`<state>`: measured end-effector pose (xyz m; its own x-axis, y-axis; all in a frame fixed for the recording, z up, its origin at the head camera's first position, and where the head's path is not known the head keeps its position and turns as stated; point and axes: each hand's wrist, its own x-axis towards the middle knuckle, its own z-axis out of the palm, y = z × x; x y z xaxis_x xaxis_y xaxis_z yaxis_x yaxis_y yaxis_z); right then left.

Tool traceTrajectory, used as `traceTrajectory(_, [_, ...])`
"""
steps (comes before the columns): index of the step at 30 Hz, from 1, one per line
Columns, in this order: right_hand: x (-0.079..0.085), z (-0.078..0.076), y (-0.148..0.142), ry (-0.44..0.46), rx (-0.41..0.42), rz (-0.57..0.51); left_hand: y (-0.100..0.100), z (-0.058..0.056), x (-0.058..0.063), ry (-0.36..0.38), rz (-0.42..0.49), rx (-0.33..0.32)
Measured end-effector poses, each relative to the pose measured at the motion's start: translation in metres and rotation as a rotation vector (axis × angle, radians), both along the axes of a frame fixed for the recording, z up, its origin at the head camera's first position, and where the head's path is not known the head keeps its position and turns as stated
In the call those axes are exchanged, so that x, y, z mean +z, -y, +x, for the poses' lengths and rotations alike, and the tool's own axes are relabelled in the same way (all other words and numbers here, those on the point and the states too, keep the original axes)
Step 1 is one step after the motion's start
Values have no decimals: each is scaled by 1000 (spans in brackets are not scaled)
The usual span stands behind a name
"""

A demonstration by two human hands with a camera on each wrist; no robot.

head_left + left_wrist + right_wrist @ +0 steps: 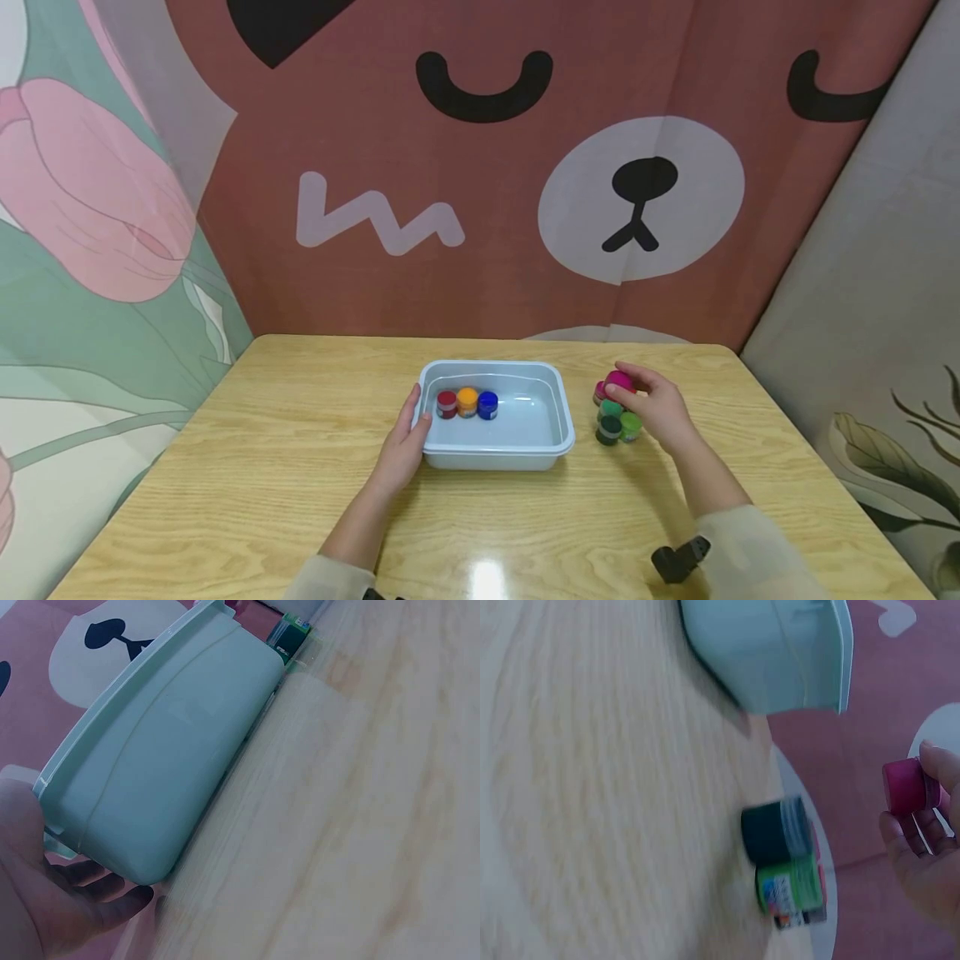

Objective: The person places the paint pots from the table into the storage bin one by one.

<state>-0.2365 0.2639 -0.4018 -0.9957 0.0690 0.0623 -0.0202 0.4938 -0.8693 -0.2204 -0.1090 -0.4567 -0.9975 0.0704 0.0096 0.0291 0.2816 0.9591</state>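
Observation:
A light blue plastic tub (491, 460) stands on the table, with a dark red paint jar (447, 405), an orange one (467, 402) and a blue one (487, 406) in its left part. My left hand (401, 450) grips the tub's left end, thumb over the rim and fingers against the outer wall (142, 765). Right of the tub, my right hand (660, 410) pinches a magenta paint jar (909, 786) between thumb and fingers, raised above the table. Close by stand a dark green jar (609, 430), a light green jar (631, 427), a teal jar (610, 408) and another pinkish jar (599, 392).
The wooden table (300, 433) reaches back to a curtain (495, 292) printed with a bear's face. Patterned cloth (97, 333) hangs on the left, and grey cloth (862, 333) on the right. A black device (680, 560) is on the right sleeve.

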Motion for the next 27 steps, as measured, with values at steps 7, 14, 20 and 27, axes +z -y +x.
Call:
traceTrajectory(7, [9,-8,21,-2,47,-54,0,0,1,-2,-1,3])
traceTrajectory(14, [15,-15,43,-23,74,-19,0,0,1,4,-6,6])
traceTrajectory(20, [17,-21,63,-21,93,20,0,-1,0,-1,-11,6])
traceTrajectory(27, [13,-29,83,45,95,-5,0,0,0,-11,6,14])
